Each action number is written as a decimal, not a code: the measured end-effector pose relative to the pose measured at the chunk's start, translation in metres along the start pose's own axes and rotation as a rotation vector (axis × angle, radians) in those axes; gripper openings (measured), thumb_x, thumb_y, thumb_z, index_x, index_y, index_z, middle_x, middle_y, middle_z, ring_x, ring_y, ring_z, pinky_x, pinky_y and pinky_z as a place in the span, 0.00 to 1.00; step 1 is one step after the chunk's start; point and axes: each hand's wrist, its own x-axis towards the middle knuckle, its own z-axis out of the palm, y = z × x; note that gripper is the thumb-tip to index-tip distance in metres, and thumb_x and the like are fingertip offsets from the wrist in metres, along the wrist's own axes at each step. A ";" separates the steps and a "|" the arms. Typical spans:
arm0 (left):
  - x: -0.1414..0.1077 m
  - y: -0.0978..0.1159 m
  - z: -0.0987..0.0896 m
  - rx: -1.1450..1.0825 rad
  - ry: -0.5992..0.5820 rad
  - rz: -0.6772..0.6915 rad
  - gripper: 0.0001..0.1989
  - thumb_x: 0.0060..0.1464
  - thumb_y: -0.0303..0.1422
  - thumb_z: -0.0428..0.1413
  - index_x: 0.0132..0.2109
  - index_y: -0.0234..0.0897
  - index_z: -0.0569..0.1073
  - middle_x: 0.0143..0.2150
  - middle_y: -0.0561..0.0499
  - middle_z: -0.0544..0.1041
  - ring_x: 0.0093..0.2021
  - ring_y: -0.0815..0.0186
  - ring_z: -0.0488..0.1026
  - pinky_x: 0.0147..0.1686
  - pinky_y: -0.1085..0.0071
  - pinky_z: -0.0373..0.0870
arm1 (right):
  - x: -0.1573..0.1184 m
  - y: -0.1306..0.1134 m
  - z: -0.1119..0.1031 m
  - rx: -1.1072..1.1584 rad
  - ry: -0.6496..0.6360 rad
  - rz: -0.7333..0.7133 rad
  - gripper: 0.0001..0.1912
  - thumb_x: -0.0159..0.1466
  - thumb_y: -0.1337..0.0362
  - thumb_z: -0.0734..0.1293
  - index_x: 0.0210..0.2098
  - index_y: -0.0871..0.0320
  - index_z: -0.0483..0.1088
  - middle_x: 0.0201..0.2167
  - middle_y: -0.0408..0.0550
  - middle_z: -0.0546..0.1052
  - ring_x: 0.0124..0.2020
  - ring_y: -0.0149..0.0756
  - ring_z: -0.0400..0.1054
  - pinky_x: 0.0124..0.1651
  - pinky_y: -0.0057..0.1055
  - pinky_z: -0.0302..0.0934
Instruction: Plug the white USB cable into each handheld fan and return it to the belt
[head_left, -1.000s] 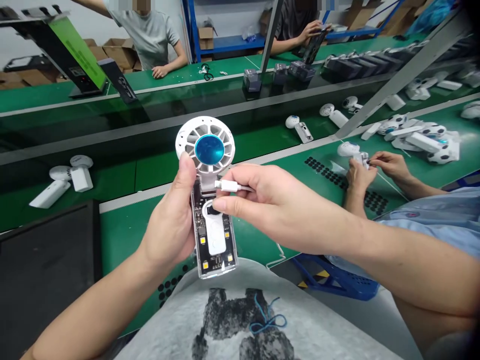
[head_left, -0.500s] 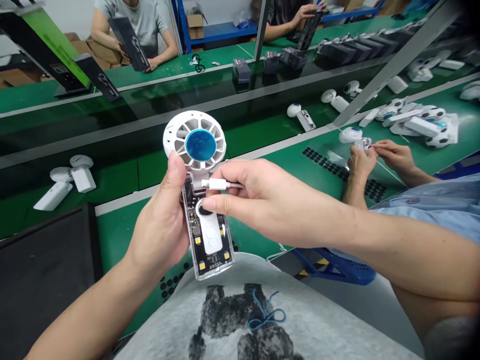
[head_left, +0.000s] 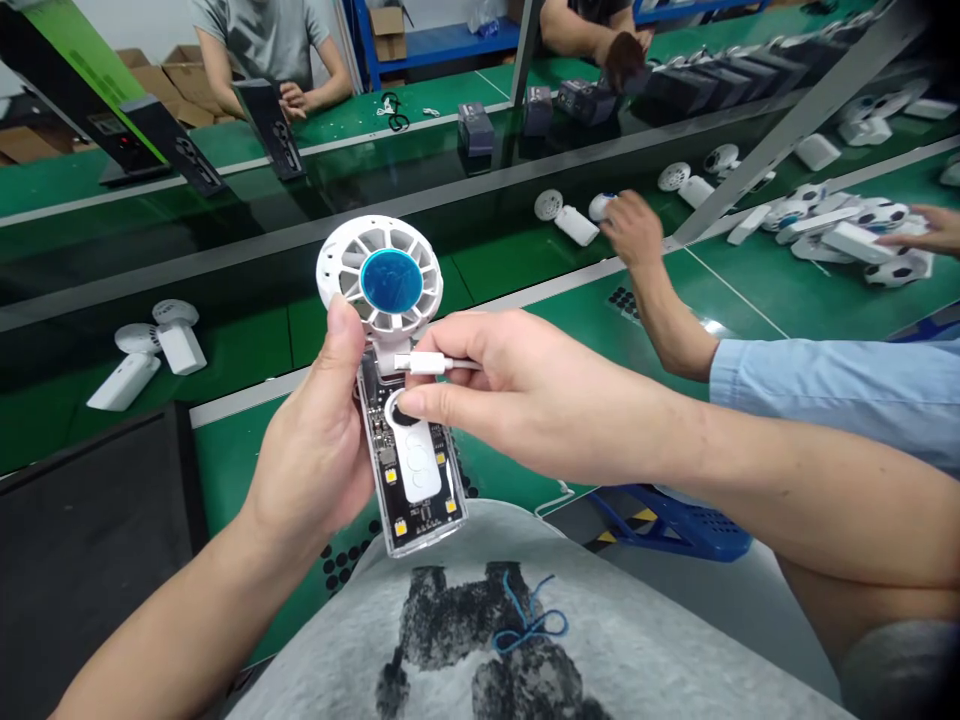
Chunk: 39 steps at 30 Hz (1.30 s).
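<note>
My left hand (head_left: 319, 420) is wrapped round a handheld fan (head_left: 420, 465), thumb against its white round head. The fan has a blue disc at the hub and a clear handle showing a black circuit board with small yellow squares. A white cable plug (head_left: 426, 363) is pinched in my right hand (head_left: 517, 390), with the thumb over the dark round button on the handle. The plug lies across the neck of the fan, its metal tip pointing left. Whether the tip touches the fan I cannot tell.
White fans (head_left: 124, 380) lie on the green conveyor (head_left: 255, 335) beyond my hands. A black tray (head_left: 90, 560) is at left. At right, a co-worker's hand (head_left: 636, 232) reaches over the conveyor near a fan, beside a pile of fans (head_left: 847, 235). Dark boxes (head_left: 274, 130) stand across the line.
The co-worker at right has moved a hand from the bench to the conveyor. Across the line, a person has let go of a dark box. My hands keep their grips.
</note>
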 end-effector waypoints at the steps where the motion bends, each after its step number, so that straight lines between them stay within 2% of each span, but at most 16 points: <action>1: 0.000 0.000 0.000 0.005 -0.005 0.014 0.19 0.58 0.45 0.44 0.50 0.45 0.71 0.44 0.54 0.75 0.48 0.59 0.70 0.41 0.67 0.72 | 0.000 0.001 0.000 -0.013 -0.001 0.001 0.05 0.59 0.69 0.64 0.27 0.59 0.69 0.23 0.42 0.68 0.28 0.31 0.64 0.29 0.27 0.56; 8: 0.001 -0.001 -0.001 -0.023 -0.027 0.015 0.19 0.59 0.44 0.43 0.47 0.42 0.73 0.40 0.53 0.75 0.43 0.64 0.72 0.41 0.69 0.72 | 0.000 0.003 0.002 -0.116 0.050 -0.082 0.05 0.58 0.70 0.63 0.27 0.58 0.68 0.26 0.42 0.69 0.32 0.31 0.64 0.34 0.29 0.56; 16: 0.002 -0.006 -0.003 -0.023 0.057 0.002 0.20 0.56 0.46 0.47 0.45 0.39 0.73 0.38 0.51 0.75 0.40 0.64 0.73 0.37 0.71 0.72 | 0.005 0.010 0.003 -0.156 0.067 -0.099 0.06 0.56 0.70 0.66 0.24 0.58 0.65 0.24 0.40 0.66 0.29 0.30 0.61 0.32 0.28 0.56; 19: 0.005 -0.006 -0.006 -0.008 0.089 -0.032 0.21 0.55 0.48 0.47 0.43 0.38 0.73 0.37 0.50 0.75 0.39 0.63 0.73 0.35 0.71 0.72 | 0.004 0.023 0.004 -0.130 0.135 -0.166 0.03 0.57 0.66 0.67 0.29 0.57 0.67 0.26 0.40 0.65 0.30 0.29 0.59 0.32 0.27 0.56; 21: 0.009 -0.004 -0.009 -0.004 0.114 -0.027 0.21 0.55 0.48 0.47 0.44 0.39 0.73 0.36 0.51 0.75 0.37 0.64 0.73 0.33 0.72 0.72 | 0.001 0.032 0.006 -0.181 0.181 -0.272 0.06 0.60 0.64 0.64 0.38 0.55 0.69 0.27 0.41 0.64 0.30 0.29 0.59 0.32 0.27 0.57; 24: 0.014 -0.003 -0.014 -0.015 0.156 -0.031 0.20 0.55 0.49 0.46 0.43 0.41 0.73 0.32 0.52 0.75 0.34 0.66 0.73 0.30 0.74 0.71 | -0.006 0.042 0.008 -0.388 0.174 -0.457 0.14 0.63 0.63 0.61 0.49 0.52 0.67 0.28 0.42 0.61 0.29 0.29 0.57 0.28 0.25 0.55; 27: 0.017 -0.005 -0.017 -0.008 0.198 -0.082 0.20 0.53 0.50 0.47 0.40 0.41 0.73 0.25 0.53 0.73 0.29 0.66 0.73 0.25 0.75 0.70 | -0.010 0.047 0.011 -0.636 0.110 -0.533 0.18 0.63 0.59 0.61 0.53 0.53 0.65 0.29 0.43 0.61 0.25 0.28 0.54 0.21 0.24 0.48; 30: 0.018 -0.010 -0.017 -0.009 0.266 -0.110 0.20 0.49 0.51 0.51 0.37 0.40 0.72 0.22 0.54 0.71 0.23 0.68 0.71 0.19 0.75 0.67 | -0.011 0.050 0.016 -0.722 0.094 -0.482 0.19 0.64 0.57 0.58 0.53 0.53 0.64 0.29 0.44 0.63 0.23 0.28 0.53 0.21 0.25 0.46; 34: 0.027 -0.021 -0.022 -0.053 0.324 -0.146 0.23 0.46 0.51 0.54 0.41 0.38 0.71 0.23 0.54 0.71 0.20 0.69 0.68 0.16 0.75 0.63 | -0.005 0.065 0.025 -0.647 0.068 -0.363 0.21 0.65 0.53 0.55 0.53 0.53 0.64 0.31 0.46 0.64 0.24 0.29 0.56 0.22 0.26 0.50; 37: 0.052 -0.036 -0.037 -0.062 0.255 -0.178 0.22 0.43 0.48 0.59 0.39 0.36 0.69 0.23 0.55 0.71 0.20 0.70 0.68 0.20 0.74 0.65 | 0.004 0.085 0.029 -0.531 0.056 -0.231 0.25 0.64 0.52 0.56 0.58 0.55 0.58 0.34 0.48 0.64 0.28 0.32 0.60 0.27 0.29 0.58; 39: 0.081 -0.051 -0.054 0.000 0.193 -0.224 0.21 0.39 0.43 0.63 0.37 0.35 0.69 0.23 0.55 0.70 0.21 0.70 0.69 0.22 0.74 0.66 | 0.010 0.099 0.029 -0.428 0.116 -0.112 0.29 0.63 0.54 0.58 0.61 0.56 0.51 0.37 0.49 0.64 0.31 0.34 0.62 0.32 0.32 0.62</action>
